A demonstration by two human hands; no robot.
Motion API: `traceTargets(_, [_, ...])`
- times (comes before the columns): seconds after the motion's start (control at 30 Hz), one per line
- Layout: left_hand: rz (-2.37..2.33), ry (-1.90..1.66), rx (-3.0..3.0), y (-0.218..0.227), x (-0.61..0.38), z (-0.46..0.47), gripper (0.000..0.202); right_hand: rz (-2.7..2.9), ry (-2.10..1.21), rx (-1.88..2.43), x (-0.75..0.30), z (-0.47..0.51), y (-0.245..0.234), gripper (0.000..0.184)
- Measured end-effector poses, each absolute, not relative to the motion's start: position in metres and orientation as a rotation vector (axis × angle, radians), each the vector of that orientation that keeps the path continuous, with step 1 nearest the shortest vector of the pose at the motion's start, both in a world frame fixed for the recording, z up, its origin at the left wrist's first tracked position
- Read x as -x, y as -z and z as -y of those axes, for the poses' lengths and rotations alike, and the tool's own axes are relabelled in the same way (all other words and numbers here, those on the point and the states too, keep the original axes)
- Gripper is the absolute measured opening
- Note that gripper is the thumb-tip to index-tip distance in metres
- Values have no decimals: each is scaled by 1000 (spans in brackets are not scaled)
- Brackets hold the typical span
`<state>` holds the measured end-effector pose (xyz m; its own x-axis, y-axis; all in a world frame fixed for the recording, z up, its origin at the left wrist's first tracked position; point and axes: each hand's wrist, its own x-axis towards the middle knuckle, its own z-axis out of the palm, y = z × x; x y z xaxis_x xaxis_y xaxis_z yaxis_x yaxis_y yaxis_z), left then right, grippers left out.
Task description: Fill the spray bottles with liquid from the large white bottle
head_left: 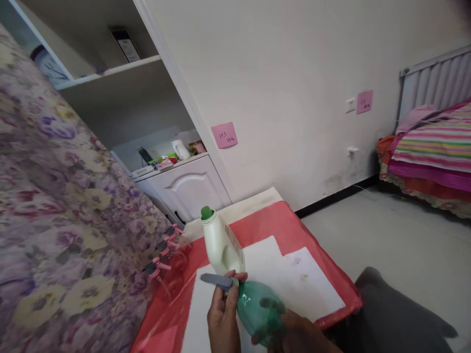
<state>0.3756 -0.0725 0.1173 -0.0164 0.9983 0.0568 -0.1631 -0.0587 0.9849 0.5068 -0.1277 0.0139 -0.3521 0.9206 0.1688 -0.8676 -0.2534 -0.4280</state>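
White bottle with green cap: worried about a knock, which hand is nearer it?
Left. The left hand pinches the gray sprayer in front of the white bottle; the right hand holds the green bottle farther right.

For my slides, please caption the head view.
Left hand and right hand hold a green spray bottle over a red table near a white bottle.
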Motion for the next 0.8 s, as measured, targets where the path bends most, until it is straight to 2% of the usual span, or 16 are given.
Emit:
traceTargets(0.13, [-1028, -1399, -977, -130, -382, 76, 51, 695, -1696, 342, -503, 121, -3, 84])
traceTargets(0.23, [-1000, -1433, -929, -137, -382, 76, 48, 753, -1409, 465, -496, 115, 7, 100])
traceTargets(0.3, [-987, -1439, -919, -141, -381, 76, 48, 763, -1284, 506, -492, 114, 10, 104])
traceTargets(0.43, [-997, -1439, -940, -145, -377, 77, 49, 745, -1195, 618, -488, 120, 10, 106])
traceTargets(0.57, [-999, -1437, -933, -146, -378, 79, 48, 757, -1107, 704, -488, 125, 7, 100])
traceTargets(0.8, [-998, -1426, -923, -139, -384, 81, 47, 849, -772, 853, -489, 127, 7, 92])
